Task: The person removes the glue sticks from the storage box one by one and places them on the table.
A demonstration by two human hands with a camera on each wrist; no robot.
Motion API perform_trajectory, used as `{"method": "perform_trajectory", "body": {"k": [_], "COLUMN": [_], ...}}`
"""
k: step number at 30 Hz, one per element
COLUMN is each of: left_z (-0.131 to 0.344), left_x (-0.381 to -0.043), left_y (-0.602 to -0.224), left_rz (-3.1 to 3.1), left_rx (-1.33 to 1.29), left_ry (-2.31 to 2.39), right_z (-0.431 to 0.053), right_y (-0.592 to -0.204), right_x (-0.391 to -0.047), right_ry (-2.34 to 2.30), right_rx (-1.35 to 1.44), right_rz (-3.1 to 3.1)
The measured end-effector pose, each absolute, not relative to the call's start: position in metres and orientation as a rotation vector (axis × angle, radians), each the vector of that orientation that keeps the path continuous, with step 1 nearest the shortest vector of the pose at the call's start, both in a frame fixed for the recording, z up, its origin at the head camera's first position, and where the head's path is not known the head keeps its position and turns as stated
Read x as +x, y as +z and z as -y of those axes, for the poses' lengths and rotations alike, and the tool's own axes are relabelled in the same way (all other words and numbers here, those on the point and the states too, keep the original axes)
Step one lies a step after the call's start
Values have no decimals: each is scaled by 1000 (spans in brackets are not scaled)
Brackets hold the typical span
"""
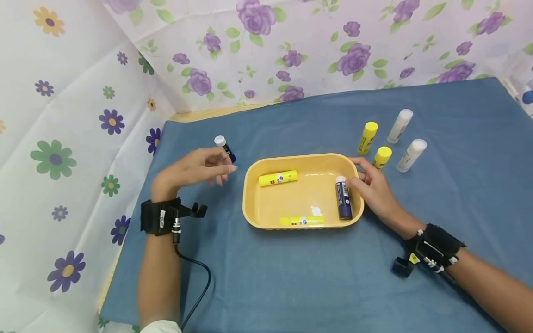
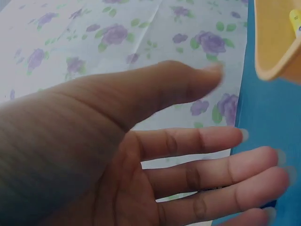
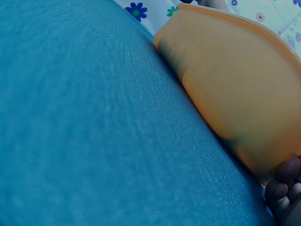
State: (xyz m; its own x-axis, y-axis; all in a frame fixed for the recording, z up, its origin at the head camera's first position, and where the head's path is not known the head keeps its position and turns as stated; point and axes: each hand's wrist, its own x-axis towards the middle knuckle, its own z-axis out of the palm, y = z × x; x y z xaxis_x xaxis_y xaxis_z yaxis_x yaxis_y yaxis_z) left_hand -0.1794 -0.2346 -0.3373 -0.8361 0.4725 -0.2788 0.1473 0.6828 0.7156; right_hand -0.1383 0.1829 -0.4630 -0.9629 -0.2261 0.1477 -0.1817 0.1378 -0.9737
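Note:
A yellow plastic tub (image 1: 300, 159) sits mid-table in the head view. Inside it lie a yellow glue stick (image 1: 278, 178) at the back left, another yellow glue stick (image 1: 301, 221) along the front wall, and a dark blue glue stick (image 1: 343, 198) with a white cap at the right. My right hand (image 1: 374, 189) grips the tub's right end, thumb over the rim and fingers outside; its curled fingers (image 3: 287, 176) show against the wall in the right wrist view. My left hand (image 1: 201, 166), fingers relaxed and apart, hovers beside an upright dark blue glue stick (image 1: 226, 149).
Behind my right hand stand two yellow glue sticks (image 1: 368, 138) and two white glue sticks (image 1: 400, 126). A blue cloth (image 1: 266, 277) covers the table. Flowered sheets (image 1: 258, 55) hang along the back and left edges. A black cable (image 1: 204, 268) trails from my left wrist strap.

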Motion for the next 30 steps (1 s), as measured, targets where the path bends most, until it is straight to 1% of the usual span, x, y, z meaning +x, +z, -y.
{"method": "perform_trajectory", "body": {"k": [9,13,23,30], "left_z": [206,191,173,161], "left_x": [-176,-174,-167,-165], "left_y": [-340,-343,-352,-359], "left_rz": [-2538,-2598,-2639,-2733], "left_rx": [693,788,808,880], "left_ry": [1045,1000,946,783], "right_z": [-184,-184,-184,-184], "right_y": [-460,-460,-462,-462], "right_x": [-137,-137,-137,-138], "right_ry": [-1968,-1964,-1946,-1949], "right_rx": [-381,-362,-366,-370], "right_rz": [-2365,-2363,-2373,-2368]}}
